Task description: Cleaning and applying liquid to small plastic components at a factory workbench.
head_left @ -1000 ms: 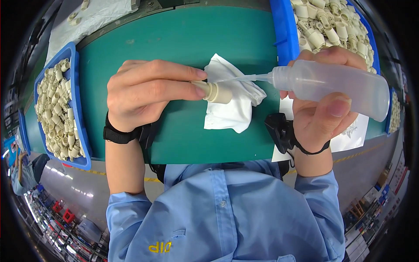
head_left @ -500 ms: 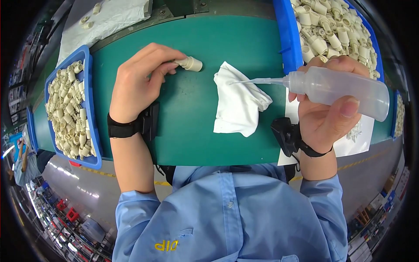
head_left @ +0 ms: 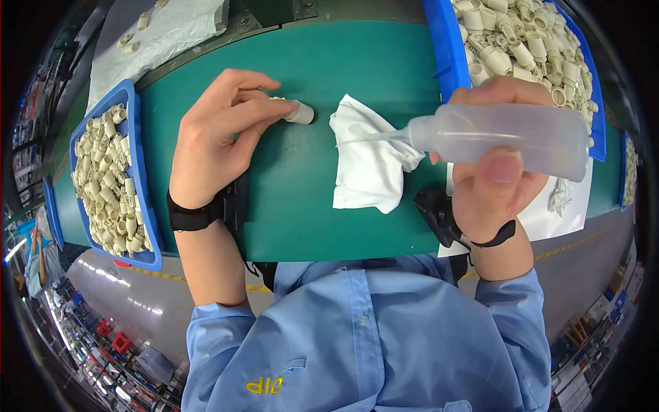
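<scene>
A cream plastic socket-like part (head_left: 301, 114) lies on its side at the fingertips of my left hand (head_left: 223, 134), pinched between thumb and a finger; its narrow end is hidden by them. My right hand (head_left: 491, 172) is wrapped round a translucent squeeze bottle (head_left: 513, 134), held sideways with the thin nozzle pointing left. That nozzle reaches over a crumpled white cloth (head_left: 367, 175) between my hands; I cannot tell whether the tip touches it. The green work surface (head_left: 295, 199) lies beneath.
To the left stands a blue tray (head_left: 139, 172) full of cream parts. A larger blue bin (head_left: 445, 62) of similar parts is at the far right. White paper (head_left: 549, 220) lies below my right hand. Several loose parts rest on white sheeting (head_left: 171, 38) at the far left.
The bottle in my right hand has moved left, its nozzle reaching further across the cloth. My left fingers have shifted on the cream part, one finger now lying over it and another raised.
</scene>
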Action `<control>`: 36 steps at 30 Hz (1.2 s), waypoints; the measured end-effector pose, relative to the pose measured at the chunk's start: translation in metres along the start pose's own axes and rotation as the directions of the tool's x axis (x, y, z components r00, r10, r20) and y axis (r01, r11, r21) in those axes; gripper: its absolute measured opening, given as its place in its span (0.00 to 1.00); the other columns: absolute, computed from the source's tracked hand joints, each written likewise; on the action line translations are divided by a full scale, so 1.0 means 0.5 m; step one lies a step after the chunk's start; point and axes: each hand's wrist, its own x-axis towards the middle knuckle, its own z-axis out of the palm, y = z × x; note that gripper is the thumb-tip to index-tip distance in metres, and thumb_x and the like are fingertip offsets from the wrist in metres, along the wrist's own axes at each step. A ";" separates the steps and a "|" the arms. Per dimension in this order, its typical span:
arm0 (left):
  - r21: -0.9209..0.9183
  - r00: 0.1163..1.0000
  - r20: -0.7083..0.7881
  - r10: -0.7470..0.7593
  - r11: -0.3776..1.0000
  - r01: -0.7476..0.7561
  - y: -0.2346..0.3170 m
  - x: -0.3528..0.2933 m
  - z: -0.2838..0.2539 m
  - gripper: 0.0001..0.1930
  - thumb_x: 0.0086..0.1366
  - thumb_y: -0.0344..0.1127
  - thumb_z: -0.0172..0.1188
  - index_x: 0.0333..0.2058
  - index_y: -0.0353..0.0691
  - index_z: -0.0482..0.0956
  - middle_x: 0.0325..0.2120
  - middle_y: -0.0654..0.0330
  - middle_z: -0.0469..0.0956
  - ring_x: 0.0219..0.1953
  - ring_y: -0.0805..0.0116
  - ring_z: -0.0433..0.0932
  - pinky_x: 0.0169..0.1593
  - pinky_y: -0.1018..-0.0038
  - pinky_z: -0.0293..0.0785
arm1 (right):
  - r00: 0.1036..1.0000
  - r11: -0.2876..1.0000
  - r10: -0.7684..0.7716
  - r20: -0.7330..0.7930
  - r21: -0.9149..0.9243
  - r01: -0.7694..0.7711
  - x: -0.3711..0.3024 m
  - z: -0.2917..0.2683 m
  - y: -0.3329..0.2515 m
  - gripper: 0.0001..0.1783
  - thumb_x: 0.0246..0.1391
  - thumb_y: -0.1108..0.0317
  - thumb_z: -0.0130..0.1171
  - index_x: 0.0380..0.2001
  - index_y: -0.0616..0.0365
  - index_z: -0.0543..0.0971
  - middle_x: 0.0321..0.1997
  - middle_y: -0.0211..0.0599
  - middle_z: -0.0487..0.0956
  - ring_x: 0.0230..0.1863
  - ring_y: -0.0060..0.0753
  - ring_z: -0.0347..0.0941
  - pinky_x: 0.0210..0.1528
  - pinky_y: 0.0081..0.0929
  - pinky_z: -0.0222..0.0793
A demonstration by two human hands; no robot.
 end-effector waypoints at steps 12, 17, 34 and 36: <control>-0.001 0.997 0.050 -0.053 0.999 0.053 0.000 0.002 0.004 0.13 0.50 0.21 0.67 0.37 0.40 0.86 0.28 0.60 0.79 0.27 0.67 0.77 0.31 0.75 0.73 | 0.984 0.996 0.093 0.150 -0.018 -0.091 -0.014 0.027 0.001 0.28 0.58 0.56 0.61 0.47 0.73 0.69 0.48 0.50 0.72 0.25 0.23 0.72 0.26 0.20 0.69; 0.017 0.998 0.059 -0.035 0.999 0.035 -0.008 -0.006 0.002 0.13 0.52 0.23 0.67 0.38 0.38 0.85 0.26 0.60 0.79 0.27 0.69 0.76 0.30 0.76 0.71 | 0.984 1.000 -0.001 0.178 -0.024 0.006 -0.014 0.040 0.026 0.25 0.58 0.59 0.61 0.46 0.72 0.70 0.49 0.51 0.73 0.26 0.22 0.71 0.27 0.19 0.68; -0.045 0.983 0.120 -0.142 0.988 0.148 -0.003 -0.013 -0.001 0.13 0.58 0.20 0.63 0.42 0.36 0.84 0.26 0.60 0.79 0.23 0.76 0.74 0.26 0.81 0.69 | 0.964 0.981 -0.140 0.227 -0.102 0.167 -0.014 0.031 0.048 0.20 0.55 0.64 0.63 0.45 0.69 0.73 0.50 0.48 0.74 0.37 0.27 0.73 0.38 0.20 0.69; -0.053 0.984 0.118 -0.135 0.988 0.142 -0.002 -0.011 0.000 0.12 0.58 0.20 0.63 0.42 0.36 0.84 0.26 0.60 0.79 0.23 0.76 0.73 0.26 0.81 0.68 | 0.956 0.974 -0.184 0.227 -0.087 0.208 -0.014 0.027 0.055 0.21 0.54 0.64 0.63 0.45 0.69 0.73 0.50 0.48 0.74 0.39 0.28 0.73 0.39 0.21 0.69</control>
